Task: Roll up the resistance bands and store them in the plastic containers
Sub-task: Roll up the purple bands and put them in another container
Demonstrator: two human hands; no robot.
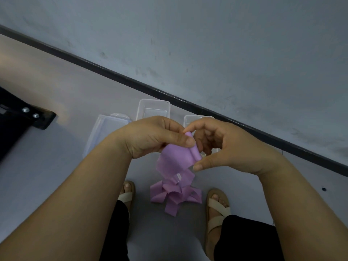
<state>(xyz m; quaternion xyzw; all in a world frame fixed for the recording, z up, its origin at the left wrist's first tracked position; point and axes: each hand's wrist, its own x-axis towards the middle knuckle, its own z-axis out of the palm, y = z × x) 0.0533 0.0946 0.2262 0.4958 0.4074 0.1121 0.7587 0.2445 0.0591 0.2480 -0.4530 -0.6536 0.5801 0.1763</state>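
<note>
Now left hand [150,137] and right hand [226,147] both pinch the purple band [175,161] over clear containers [154,101].

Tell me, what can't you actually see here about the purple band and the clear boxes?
- Head view: the right container is mostly behind the right hand; its contents are hidden.
- The left container is partly covered by the left hand; box or lid, unclear.
- The purple band: the hands hide how many turns are rolled.
- The dark object is cut off by the left edge.
</note>
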